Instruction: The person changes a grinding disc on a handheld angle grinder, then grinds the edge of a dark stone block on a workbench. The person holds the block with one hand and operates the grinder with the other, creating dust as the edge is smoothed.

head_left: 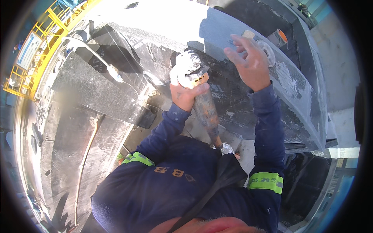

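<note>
My left hand [184,95] is wrapped round the head end of an angle grinder [204,103], whose white, dusty gear head [190,64] points up and away from me. Its long, stained body slants down toward my waist. My right hand [250,64] is raised over the slab to the right, fingers apart, with nothing visible in it. Just beyond that hand a round, ridged grey disc [267,53] lies on the dusty stone slab [289,87]. A small tan block [248,34] sits by the fingertips.
An orange-rimmed cylinder [280,37] stands at the far right. On the left, a white cable with a connector [112,72] crosses dark stone panels [77,83], and a tan hose [88,151] runs lower down. Yellow railing [46,42] rises at far left.
</note>
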Available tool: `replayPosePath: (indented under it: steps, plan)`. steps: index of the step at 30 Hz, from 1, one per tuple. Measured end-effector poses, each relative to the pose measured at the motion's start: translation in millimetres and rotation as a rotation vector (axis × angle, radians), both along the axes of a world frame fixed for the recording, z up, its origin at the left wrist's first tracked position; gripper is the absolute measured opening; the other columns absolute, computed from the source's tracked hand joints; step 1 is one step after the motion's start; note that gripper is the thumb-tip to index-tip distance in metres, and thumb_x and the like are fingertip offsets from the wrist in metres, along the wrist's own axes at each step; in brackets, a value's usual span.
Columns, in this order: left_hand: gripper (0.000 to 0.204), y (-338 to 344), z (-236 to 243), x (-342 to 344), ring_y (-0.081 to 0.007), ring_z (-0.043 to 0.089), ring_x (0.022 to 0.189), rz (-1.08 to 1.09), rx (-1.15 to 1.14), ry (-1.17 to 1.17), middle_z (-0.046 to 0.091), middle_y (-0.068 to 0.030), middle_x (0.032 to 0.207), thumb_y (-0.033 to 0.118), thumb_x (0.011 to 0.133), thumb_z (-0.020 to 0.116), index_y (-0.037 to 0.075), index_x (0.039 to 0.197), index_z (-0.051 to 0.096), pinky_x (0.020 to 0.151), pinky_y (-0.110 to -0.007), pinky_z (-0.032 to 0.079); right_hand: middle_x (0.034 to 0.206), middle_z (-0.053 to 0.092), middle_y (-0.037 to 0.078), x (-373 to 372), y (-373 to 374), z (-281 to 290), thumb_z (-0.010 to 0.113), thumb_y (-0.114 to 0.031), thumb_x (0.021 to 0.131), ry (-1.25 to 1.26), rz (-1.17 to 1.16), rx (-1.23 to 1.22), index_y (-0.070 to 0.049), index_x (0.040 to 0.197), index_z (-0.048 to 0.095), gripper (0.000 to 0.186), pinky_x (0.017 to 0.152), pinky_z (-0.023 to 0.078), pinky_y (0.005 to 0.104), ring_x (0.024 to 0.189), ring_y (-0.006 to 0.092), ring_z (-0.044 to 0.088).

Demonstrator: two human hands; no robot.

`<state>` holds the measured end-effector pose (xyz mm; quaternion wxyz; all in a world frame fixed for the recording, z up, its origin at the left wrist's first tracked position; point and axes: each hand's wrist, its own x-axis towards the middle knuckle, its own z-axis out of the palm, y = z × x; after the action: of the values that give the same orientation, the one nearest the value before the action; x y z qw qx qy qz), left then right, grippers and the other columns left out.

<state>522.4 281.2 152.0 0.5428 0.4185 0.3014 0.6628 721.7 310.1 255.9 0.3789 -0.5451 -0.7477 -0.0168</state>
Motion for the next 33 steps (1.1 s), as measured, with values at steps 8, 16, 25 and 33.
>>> replayPosePath:
  steps: [8, 16, 25, 33]
  plan:
    - [0.074, -4, -2, 1, -0.0194, 0.062, 0.106, -0.038, 0.058, 0.092, 0.061, -0.0127, 0.117, -0.004, 0.062, 0.083, -0.003, 0.126, 0.045, 0.092, -0.035, 0.052, 0.086, 0.062, 0.012, -71, -19, -2, 0.071, -0.011, 0.077, -0.014, 0.256, -0.047, -0.002, 0.104, 0.066, 0.029, 0.062, 0.051, 0.0322, 0.072, 0.0237, 0.065]
    - [0.086, -8, -7, 9, -0.0216, 0.057, 0.114, 0.051, 0.200, 0.187, 0.056, -0.0156, 0.126, 0.000, 0.064, 0.085, -0.001, 0.134, 0.035, 0.097, -0.037, 0.048, 0.089, 0.061, 0.015, -67, -36, -8, 0.068, -0.008, 0.074, 0.117, 0.217, -0.040, -0.002, 0.098, 0.064, 0.026, 0.067, 0.051, 0.0403, 0.077, 0.0331, 0.062]
    - [0.085, -1, -12, 11, -0.0213, 0.059, 0.111, 0.136, 0.202, 0.265, 0.056, -0.0154, 0.123, 0.002, 0.064, 0.085, -0.002, 0.133, 0.037, 0.093, -0.035, 0.050, 0.101, 0.065, 0.012, -52, -49, -4, 0.071, 0.003, 0.071, 0.031, 0.142, 0.188, -0.002, 0.105, 0.064, 0.035, 0.069, 0.055, 0.0288, 0.082, 0.0193, 0.069]
    - [0.069, 0, 8, 6, -0.0178, 0.063, 0.099, 0.058, 0.040, 0.092, 0.063, -0.0110, 0.113, -0.004, 0.062, 0.082, -0.003, 0.123, 0.048, 0.087, -0.033, 0.052, 0.114, 0.063, 0.015, -57, -33, -17, 0.069, 0.005, 0.081, 0.499, 0.340, 0.071, 0.003, 0.110, 0.061, 0.030, 0.080, 0.055, 0.0290, 0.096, 0.0165, 0.064]
